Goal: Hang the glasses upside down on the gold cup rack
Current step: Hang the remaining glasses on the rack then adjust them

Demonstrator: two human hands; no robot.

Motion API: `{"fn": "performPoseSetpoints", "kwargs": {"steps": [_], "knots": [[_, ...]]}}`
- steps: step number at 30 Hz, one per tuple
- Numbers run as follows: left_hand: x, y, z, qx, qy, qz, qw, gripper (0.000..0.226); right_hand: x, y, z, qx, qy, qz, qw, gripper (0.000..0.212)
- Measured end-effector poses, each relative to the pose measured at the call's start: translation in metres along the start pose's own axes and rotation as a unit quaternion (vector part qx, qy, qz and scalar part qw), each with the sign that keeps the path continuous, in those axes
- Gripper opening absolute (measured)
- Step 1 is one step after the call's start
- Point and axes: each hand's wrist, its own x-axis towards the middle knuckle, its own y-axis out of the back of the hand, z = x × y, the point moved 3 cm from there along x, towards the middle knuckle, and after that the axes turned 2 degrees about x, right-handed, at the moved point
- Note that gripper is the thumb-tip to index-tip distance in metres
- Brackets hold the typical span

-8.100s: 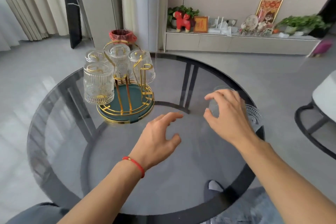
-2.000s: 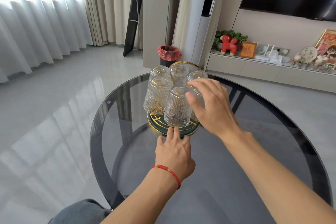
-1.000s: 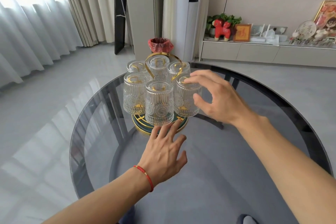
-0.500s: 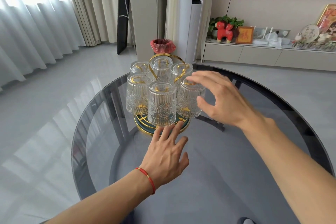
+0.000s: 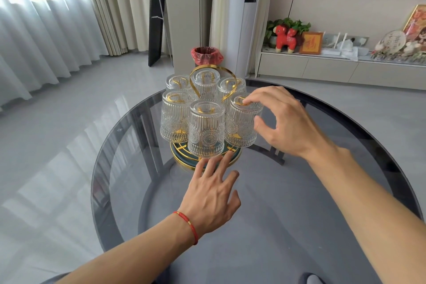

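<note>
The gold cup rack (image 5: 208,69) with a teal round base (image 5: 182,158) stands on the far part of the round glass table. Several ribbed clear glasses hang on it upside down; the nearest is the front glass (image 5: 206,129). My right hand (image 5: 283,122) hovers open beside the right-hand glass (image 5: 242,122), with the fingertips at that glass's upturned bottom and the thumb just off its side. My left hand (image 5: 214,193) lies flat with fingers spread, and its fingertips touch the front rim of the rack's base.
The dark glass table (image 5: 288,226) has its far-left rim close behind the rack. Beyond it stand a bin with a red liner (image 5: 206,55) by a pillar, a low TV cabinet (image 5: 334,69) with ornaments at the right, and curtains at the left.
Since half a second ago my right hand's fingers have spread slightly off the right-hand glass. My left hand stays at the base. Earlier, that glass was brought from the table onto the rack.
</note>
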Motion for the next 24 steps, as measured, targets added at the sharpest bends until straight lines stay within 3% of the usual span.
{"fn": "performPoseSetpoints", "kwargs": {"steps": [8, 13, 15, 20, 24], "knots": [[0.0, 0.0, 0.003, -0.005, 0.009, 0.001, 1.0, 0.044, 0.002, 0.003, -0.005, 0.043, -0.057, 0.047, 0.996, 0.035], [0.001, 0.001, 0.002, -0.016, 0.014, -0.002, 1.0, 0.041, 0.01, -0.002, -0.005, 0.118, -0.177, 0.122, 0.969, 0.04], [0.001, 0.002, 0.002, -0.02, 0.016, -0.003, 1.0, 0.039, 0.021, -0.009, -0.006, 0.138, -0.209, 0.097, 0.963, 0.042], [0.001, 0.004, 0.002, -0.027, 0.015, -0.013, 0.999, 0.042, 0.06, -0.011, 0.002, 0.14, -0.2, -0.065, 0.968, 0.056], [0.001, 0.004, 0.002, -0.026, 0.018, -0.01, 0.999, 0.038, 0.071, -0.013, 0.012, 0.172, -0.194, -0.108, 0.96, 0.053]]}}
